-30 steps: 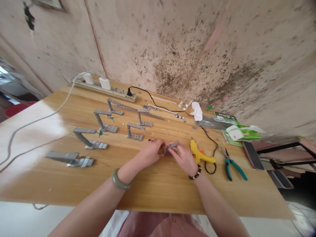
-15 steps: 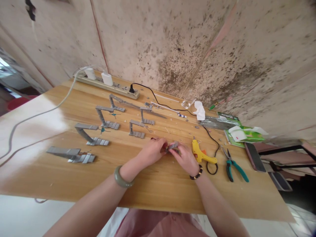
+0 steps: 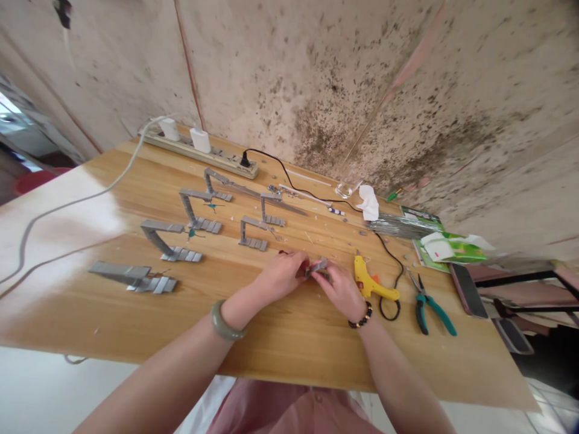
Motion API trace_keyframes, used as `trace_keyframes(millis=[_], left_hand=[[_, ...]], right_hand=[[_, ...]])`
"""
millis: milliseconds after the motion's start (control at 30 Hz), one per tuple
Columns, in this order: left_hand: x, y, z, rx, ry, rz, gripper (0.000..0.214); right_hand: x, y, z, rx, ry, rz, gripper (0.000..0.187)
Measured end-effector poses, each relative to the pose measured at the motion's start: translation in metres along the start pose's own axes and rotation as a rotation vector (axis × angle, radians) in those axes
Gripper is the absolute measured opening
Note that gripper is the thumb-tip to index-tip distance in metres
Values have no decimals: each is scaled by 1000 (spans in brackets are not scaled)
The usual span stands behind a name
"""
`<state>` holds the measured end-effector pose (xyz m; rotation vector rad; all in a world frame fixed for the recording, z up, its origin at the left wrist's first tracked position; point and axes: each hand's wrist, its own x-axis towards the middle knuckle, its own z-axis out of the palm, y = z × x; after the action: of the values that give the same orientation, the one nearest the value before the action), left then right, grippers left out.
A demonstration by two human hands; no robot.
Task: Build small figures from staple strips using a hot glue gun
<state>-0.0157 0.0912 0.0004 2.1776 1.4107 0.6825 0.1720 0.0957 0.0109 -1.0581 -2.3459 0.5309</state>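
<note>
My left hand [image 3: 286, 274] and my right hand [image 3: 340, 288] meet over the middle of the wooden table [image 3: 289, 343]. Between their closed fingertips is a small grey piece [image 3: 320, 265], mostly hidden by the fingers. It has the same grey colour as the bent stands on the left. Those stands, such as one near stand [image 3: 181, 254] and a smaller one [image 3: 253, 241], have flat segmented bases and an angled arm. Just right of my right hand lies a yellow hot glue gun [image 3: 373, 286], and beyond it pliers with teal handles [image 3: 434, 310].
A power strip [image 3: 203, 158] with white plugs runs along the wall. A bundle of thin wires [image 3: 402, 223], a green tissue pack [image 3: 465, 247] and a phone [image 3: 468, 290] lie at the right. A black cord [image 3: 283, 166] crosses the back; small scraps are scattered there.
The view has shifted slightly, so the things on the table appear a little displaced. Both hands stay on the small grey piece, nearly unmoved.
</note>
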Motion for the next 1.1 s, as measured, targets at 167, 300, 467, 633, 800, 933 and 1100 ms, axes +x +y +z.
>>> trace_keyframes(millis=[167, 300, 467, 633, 800, 933, 1100], left_hand=[[0, -1, 2, 3, -8, -2, 14], [0, -2, 2, -5, -2, 4, 14], [0, -1, 1, -13, -6, -11, 15], [0, -2, 2, -11, -6, -13, 16], [0, -2, 3, -6, 1, 0, 15], [1, -3, 3, 13, 0, -7, 15], [1, -2, 3, 10, -5, -10, 15]], right_hand=[[0, 1, 1, -16, 9, -13, 15], [0, 2, 1, -12, 7, -15, 14], [0, 2, 1, -8, -4, -9, 13], [1, 1, 1, 2, -5, -11, 13], [1, -1, 0, -4, -18, -7, 12], [1, -2, 0, -13, -11, -11, 12], [1, -2, 0, -16, -19, -8, 12]])
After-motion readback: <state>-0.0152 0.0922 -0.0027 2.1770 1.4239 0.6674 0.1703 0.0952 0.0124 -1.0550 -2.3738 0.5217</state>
